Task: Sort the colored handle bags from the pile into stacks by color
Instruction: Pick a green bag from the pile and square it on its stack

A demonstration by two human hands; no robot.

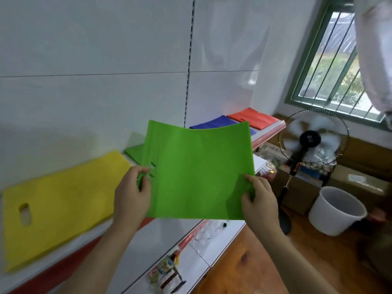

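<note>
Both forearms are raised nearest the camera, and a green bag (199, 175) is held flat in the air between them, in front of the shelf (70, 247). Left of the held bag, a yellow stack (57, 200) is laid on the shelf, its handle hole showing. The bag's left edge, beside its handle cut-out, is pinched by the left hand (131, 194); its lower right corner is pinched by the right hand (257, 200), thumb on top.

Directly behind the held bag a green stack (134, 152) is partly seen on the shelf. To the right of the bag, a blue stack (216, 123) and then a red stack (252, 117) are laid in a row.

Four colour stacks are thus begun; this bag is not yet placed, and the pile is out of view, so what remains cannot be told. Room above the green stack appears open, bounded by the back wall and the shelf's front edge.
</note>
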